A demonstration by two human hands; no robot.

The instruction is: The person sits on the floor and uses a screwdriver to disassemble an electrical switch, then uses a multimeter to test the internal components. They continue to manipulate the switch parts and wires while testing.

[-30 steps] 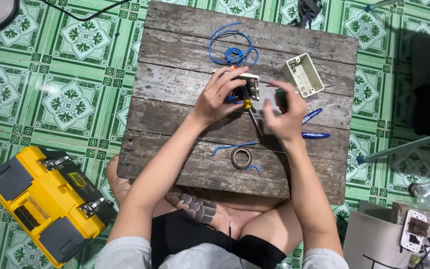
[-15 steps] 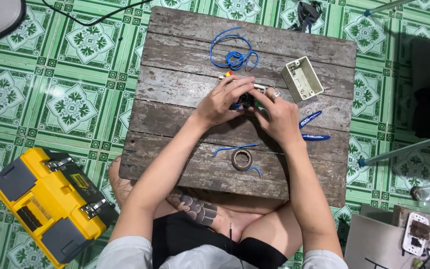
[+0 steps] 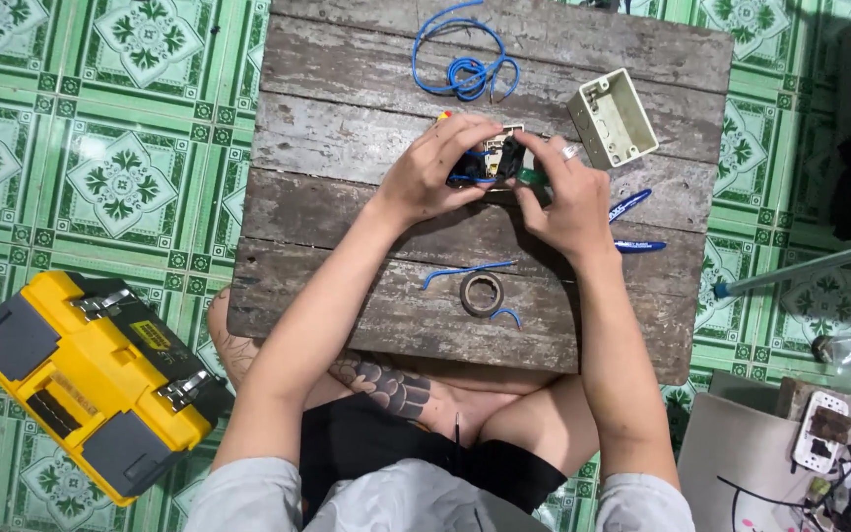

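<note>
On the worn wooden table (image 3: 347, 118), my left hand (image 3: 430, 177) grips a small white and black electrical switch module (image 3: 500, 156) with blue wire at its side. My right hand (image 3: 571, 202) is closed around a green-handled screwdriver (image 3: 531, 178), pressed against the module's right side; its tip is hidden between my fingers. A coil of blue wire (image 3: 465, 71) lies just beyond my hands. A beige plastic mounting box (image 3: 613, 116) sits to the right of them.
A roll of dark tape (image 3: 482, 293) and short blue wire offcuts (image 3: 467, 271) lie nearer to me. Blue-handled pliers (image 3: 634, 215) rest right of my right hand. A yellow toolbox (image 3: 91, 379) stands on the green tiled floor at left. A white socket plate (image 3: 819, 441) lies at bottom right.
My right hand has moved in against the module, and the screwdriver shaft that stuck out towards me is now hidden. My left hand keeps its grip.
</note>
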